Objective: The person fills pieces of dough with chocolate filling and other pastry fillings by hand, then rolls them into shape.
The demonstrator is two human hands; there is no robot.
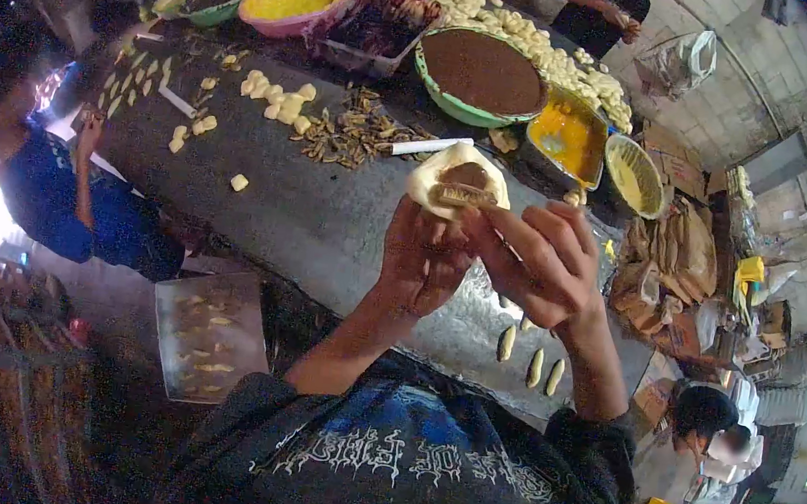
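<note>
A flattened round of pale dough with brown filling on it rests in my left hand, its fingers curled up under the dough. My right hand pinches a brown strip against the filling, at the near side of the dough. Beyond them, a heap of similar brown strips lies on the dark table. One end of a white stick reaches the dough in this view. Several shaped dough rolls lie by my right forearm.
Along the back stand a basin of brown filling, a tray of orange-yellow liquid and a pink basin with yellow contents. Dough balls lie on the table. A metal tray holds shaped pieces. Other people stand around.
</note>
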